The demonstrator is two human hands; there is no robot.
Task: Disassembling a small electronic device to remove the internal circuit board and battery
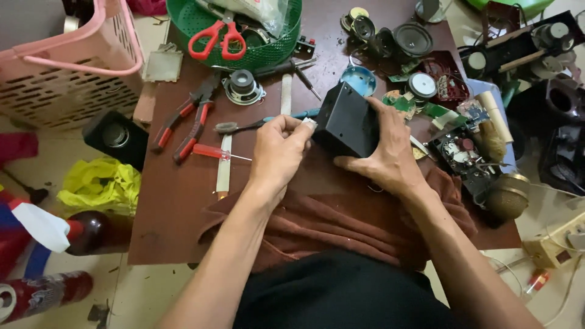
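Your left hand (277,152) and right hand (384,155) are bare, with no gloves, rings or watch, and both forearms are uncovered to the elbow. You wear black clothing (341,292) over your lap at the bottom of the view.

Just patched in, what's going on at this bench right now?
A person works over a dark brown board crowded with tools and speaker parts. The right hand steadies a small black box, tilted up on edge. The left hand pinches a small pale piece against the box's near side; what it is cannot be told. Red-handled pliers, a red screwdriver and a loose speaker lie to the left, red scissors in a green basket behind.
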